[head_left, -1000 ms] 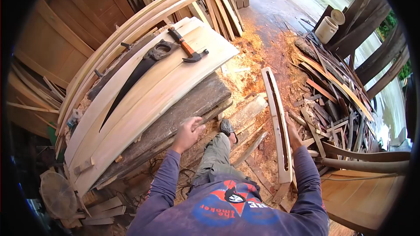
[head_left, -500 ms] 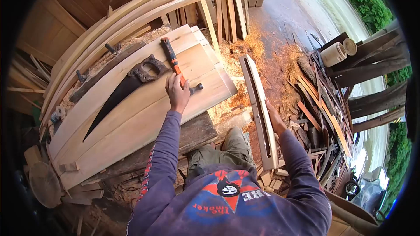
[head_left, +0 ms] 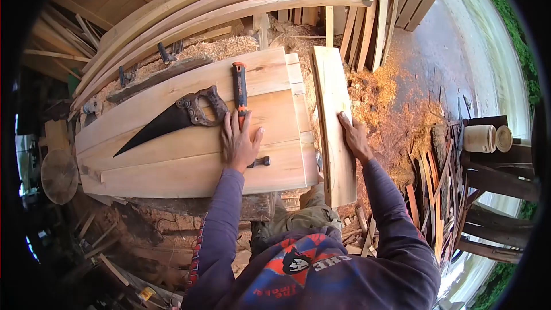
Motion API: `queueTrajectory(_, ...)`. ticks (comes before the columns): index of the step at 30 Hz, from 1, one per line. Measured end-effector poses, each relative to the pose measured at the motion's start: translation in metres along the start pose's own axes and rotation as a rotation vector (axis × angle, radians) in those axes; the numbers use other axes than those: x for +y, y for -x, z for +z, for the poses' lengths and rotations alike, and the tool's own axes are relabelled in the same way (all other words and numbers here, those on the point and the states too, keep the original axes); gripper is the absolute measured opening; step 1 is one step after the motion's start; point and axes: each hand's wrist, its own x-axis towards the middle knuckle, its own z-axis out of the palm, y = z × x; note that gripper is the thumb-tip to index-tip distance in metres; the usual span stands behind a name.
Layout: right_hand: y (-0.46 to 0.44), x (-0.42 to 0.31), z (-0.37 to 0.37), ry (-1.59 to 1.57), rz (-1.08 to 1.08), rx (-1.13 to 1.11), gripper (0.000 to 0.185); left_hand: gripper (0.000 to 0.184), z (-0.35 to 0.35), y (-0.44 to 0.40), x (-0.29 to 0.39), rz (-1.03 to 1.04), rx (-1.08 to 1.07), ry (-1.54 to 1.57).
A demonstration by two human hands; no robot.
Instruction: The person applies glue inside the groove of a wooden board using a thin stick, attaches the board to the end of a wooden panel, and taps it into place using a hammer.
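My left hand (head_left: 240, 144) lies with its fingers spread over a hammer (head_left: 240, 83), whose orange and black handle points away from me. Part of the hammer's head shows beside my wrist. To the left of that hand rests a handsaw (head_left: 178, 117) with a dark blade and a worn wooden handle. Both tools lie on a panel of joined boards (head_left: 149, 169). At the panel's right end, my right hand (head_left: 357, 139) grips a wooden plank (head_left: 334, 120) by its right edge, thumb on the broad face. Its other fingers are hidden under the plank.
Long curved timbers (head_left: 229, 12) run behind the panel, and upright boards (head_left: 373, 20) lean at the back. Orange shavings (head_left: 384, 95) cover the ground. Scrap wood (head_left: 433, 189) is heaped at right near a white bucket (head_left: 479, 138). A dark beam (head_left: 258, 206) supports the panel's near edge.
The plank has turned from its slotted narrow side to its broad face. My left hand's fingers have straightened and spread on the hammer. The view has shifted, while the saw keeps its place on the panel.
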Motion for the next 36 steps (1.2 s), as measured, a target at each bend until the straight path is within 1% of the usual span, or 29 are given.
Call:
queueTrajectory(1, -0.009, -0.012, 0.003, 0.042, -0.037, -0.023, 0.056, 0.064, -0.003, -0.003, 0.004, -0.013, -0.007, -0.010)
queueTrajectory(3, -0.028, -0.028, 0.007, 0.122, -0.037, -0.051, 0.057, 0.062, -0.009, -0.007, 0.008, -0.026, -0.090, -0.069)
queueTrajectory(5, -0.035, -0.040, 0.008, 0.109, -0.023, -0.080, 0.057, 0.061, -0.006, -0.006, 0.007, -0.039, -0.100, -0.053)
queueTrajectory(7, -0.044, -0.041, 0.005, 0.102, -0.014, -0.101, 0.057, 0.062, -0.007, -0.008, 0.008, -0.041, -0.101, -0.025)
queueTrajectory(9, -0.050, -0.038, 0.000, 0.117, 0.021, -0.118, 0.056, 0.063, -0.007, -0.011, 0.009, -0.050, -0.129, -0.073)
queueTrajectory(13, -0.055, -0.040, -0.007, 0.129, 0.066, -0.177, 0.057, 0.063, -0.006, -0.014, 0.009, -0.066, -0.104, -0.043)
queueTrajectory(16, -0.057, -0.042, -0.007, 0.161, 0.039, -0.180, 0.055, 0.062, -0.008, -0.013, 0.010, -0.066, -0.126, -0.057)
queueTrajectory(21, -0.059, -0.052, 0.000, 0.210, -0.024, -0.160, 0.054, 0.059, -0.008, -0.015, 0.010, -0.042, -0.085, -0.066)
queueTrajectory(28, -0.039, -0.043, 0.011, 0.203, 0.012, -0.177, 0.057, 0.060, -0.007, -0.015, 0.004, -0.048, -0.071, -0.063)
queueTrajectory(30, -0.030, -0.031, 0.014, 0.127, 0.011, -0.124, 0.058, 0.059, -0.009, -0.016, 0.005, -0.053, -0.073, -0.042)
queueTrajectory(34, -0.030, -0.032, 0.017, 0.211, -0.019, -0.114, 0.059, 0.059, -0.011, -0.016, 0.004, -0.048, -0.099, -0.042)
queueTrajectory(36, -0.027, -0.039, 0.016, 0.250, 0.044, -0.133, 0.060, 0.059, -0.010, -0.016, 0.003, -0.047, -0.092, -0.041)
